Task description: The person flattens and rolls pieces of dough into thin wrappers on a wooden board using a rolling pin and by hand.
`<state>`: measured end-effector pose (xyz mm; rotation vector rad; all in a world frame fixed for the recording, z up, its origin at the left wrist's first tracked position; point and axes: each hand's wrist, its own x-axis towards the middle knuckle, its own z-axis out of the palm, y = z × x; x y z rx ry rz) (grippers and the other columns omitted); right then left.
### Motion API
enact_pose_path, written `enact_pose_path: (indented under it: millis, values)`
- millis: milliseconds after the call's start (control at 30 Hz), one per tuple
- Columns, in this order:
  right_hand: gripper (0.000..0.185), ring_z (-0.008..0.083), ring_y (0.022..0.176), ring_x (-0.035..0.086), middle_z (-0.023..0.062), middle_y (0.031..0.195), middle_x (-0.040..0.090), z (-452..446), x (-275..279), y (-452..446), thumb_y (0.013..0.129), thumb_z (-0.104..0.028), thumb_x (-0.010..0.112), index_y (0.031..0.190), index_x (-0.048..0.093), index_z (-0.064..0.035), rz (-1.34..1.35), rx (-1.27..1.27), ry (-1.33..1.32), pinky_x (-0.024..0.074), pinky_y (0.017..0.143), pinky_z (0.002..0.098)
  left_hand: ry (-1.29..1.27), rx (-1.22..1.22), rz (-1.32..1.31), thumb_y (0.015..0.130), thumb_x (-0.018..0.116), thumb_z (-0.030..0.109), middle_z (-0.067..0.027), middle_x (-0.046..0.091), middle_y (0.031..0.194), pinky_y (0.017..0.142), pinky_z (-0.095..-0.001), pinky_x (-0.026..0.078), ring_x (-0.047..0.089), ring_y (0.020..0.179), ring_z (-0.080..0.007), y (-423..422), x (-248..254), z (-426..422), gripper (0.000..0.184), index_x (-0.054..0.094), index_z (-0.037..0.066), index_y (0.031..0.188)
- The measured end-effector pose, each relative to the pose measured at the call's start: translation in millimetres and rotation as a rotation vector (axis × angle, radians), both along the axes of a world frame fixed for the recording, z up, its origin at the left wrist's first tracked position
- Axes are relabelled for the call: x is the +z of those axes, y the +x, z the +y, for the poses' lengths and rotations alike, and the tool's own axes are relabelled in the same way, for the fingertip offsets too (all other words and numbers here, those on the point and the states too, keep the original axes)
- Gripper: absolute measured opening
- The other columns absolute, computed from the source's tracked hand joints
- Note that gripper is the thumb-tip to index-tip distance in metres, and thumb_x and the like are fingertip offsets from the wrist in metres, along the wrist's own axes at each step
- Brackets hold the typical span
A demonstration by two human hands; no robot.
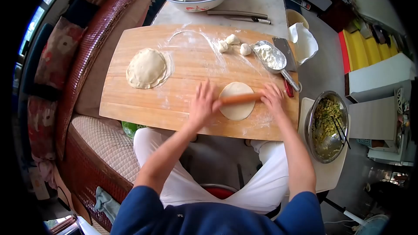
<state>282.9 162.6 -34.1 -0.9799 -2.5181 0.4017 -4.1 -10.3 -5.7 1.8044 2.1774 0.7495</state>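
To your left, a window [31, 27] glows bright; beside it runs a sofa [80, 67] with reddish-brown woven matting and floral cushions [56, 65]; nearer you lies a cream quilted seat pad [104, 143]; ahead stands a pale-topped table [267, 2]; to your right, grey floor [323, 72] meets pale cabinets [376, 78] and a pale wall [387, 2].

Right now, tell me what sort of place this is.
Likely a home's living room doubling as a kitchen: a cushioned sofa runs beside the floured wooden board, and a bowl of chopped food stands on its other side.
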Motion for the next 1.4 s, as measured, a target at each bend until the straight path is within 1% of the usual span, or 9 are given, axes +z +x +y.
enact_pose_path:
  millis: [67,167,400,633,800,900,1100,1267,1400]
  values:
    - [0.033,0.0332,0.138,0.043,0.0017,0.14,0.059,-32,0,28,0.082,-0.024,0.076,0.114,0.073,-0.0245,0.008,0.065,-0.036,0.029,0.116,0.0512,-0.095,-0.223,0.203,0.084,0.072,0.045,-0.0145,0.034,0.158,0.12,-0.0514,0.026,0.027,0.146,-0.0436,30,-4,-59,0.077,0.043,0.015,0.149]
    - [0.034,0.0343,0.14,0.041,0.0016,0.14,0.058,-67,29,25,0.08,-0.025,0.078,0.114,0.073,-0.0263,-0.064,0.072,-0.047,0.0262,0.117,0.0556,-0.163,-0.23,0.042,0.083,0.073,0.036,-0.0123,0.03,0.161,0.12,-0.0564,0.021,0.024,0.147,-0.0443,35,10,-84,0.077,0.041,0.019,0.151]
    - [0.032,0.0287,0.14,0.042,0.0026,0.142,0.057,18,19,-25,0.086,-0.033,0.071,0.118,0.072,-0.026,-0.06,-0.04,0.042,0.0296,0.115,0.0498,0.008,0.165,0.212,0.097,0.056,0.043,-0.0135,0.031,0.161,0.119,-0.0492,0.027,0.025,0.148,-0.0411,-28,-13,52,0.064,0.04,0.013,0.152]
    - [0.039,0.0359,0.14,0.041,0.002,0.141,0.057,-53,27,32,0.078,-0.025,0.079,0.116,0.072,-0.026,-0.061,0.124,-0.03,0.0281,0.115,0.0558,-0.169,-0.276,0.073,0.085,0.072,0.043,-0.0114,0.031,0.161,0.118,-0.0556,0.026,0.025,0.148,-0.0411,37,12,-86,0.079,0.04,0.016,0.152]
    - [0.037,0.0326,0.14,0.04,0.0021,0.142,0.057,5,22,-25,0.082,-0.03,0.075,0.119,0.071,-0.0283,-0.064,0.042,0.055,0.0276,0.116,0.0549,0.001,0.128,0.097,0.096,0.06,0.042,-0.0128,0.03,0.161,0.12,-0.0499,0.023,0.022,0.149,-0.0405,-28,-8,21,0.065,0.041,0.013,0.151]
    - [0.035,0.0316,0.14,0.04,0.002,0.142,0.056,21,10,-15,0.084,-0.03,0.073,0.119,0.071,-0.0264,-0.018,0.008,-0.002,0.028,0.116,0.0542,-0.02,0.13,0.153,0.097,0.058,0.041,-0.0135,0.029,0.161,0.119,-0.0489,0.026,0.025,0.148,-0.0405,-22,0,41,0.064,0.041,0.012,0.15]
    - [0.04,0.0351,0.141,0.039,0.0015,0.144,0.055,-54,30,36,0.079,-0.027,0.078,0.119,0.071,-0.0268,-0.078,0.132,-0.055,0.0256,0.117,0.0544,-0.182,-0.32,0.063,0.086,0.07,0.045,-0.0134,0.029,0.161,0.119,-0.0555,0.024,0.023,0.148,-0.0424,42,14,-99,0.081,0.037,0.015,0.153]
    - [0.038,0.0326,0.14,0.04,0.0014,0.143,0.055,-3,25,-26,0.084,-0.032,0.073,0.121,0.07,-0.0284,-0.091,0.055,0.071,0.0255,0.117,0.0544,-0.04,0.082,0.113,0.096,0.061,0.034,-0.0166,0.028,0.161,0.12,-0.0494,0.025,0.023,0.148,-0.0418,-18,4,14,0.065,0.037,0.01,0.151]
    - [0.032,0.0272,0.14,0.041,0.0006,0.142,0.056,12,11,-13,0.089,-0.028,0.069,0.121,0.069,-0.0285,-0.121,-0.008,0.048,0.0269,0.116,0.054,-0.033,0.069,0.104,0.096,0.06,0.035,-0.0157,0.031,0.16,0.117,-0.0473,0.03,0.027,0.146,-0.0407,-22,4,43,0.063,0.039,0.009,0.15]
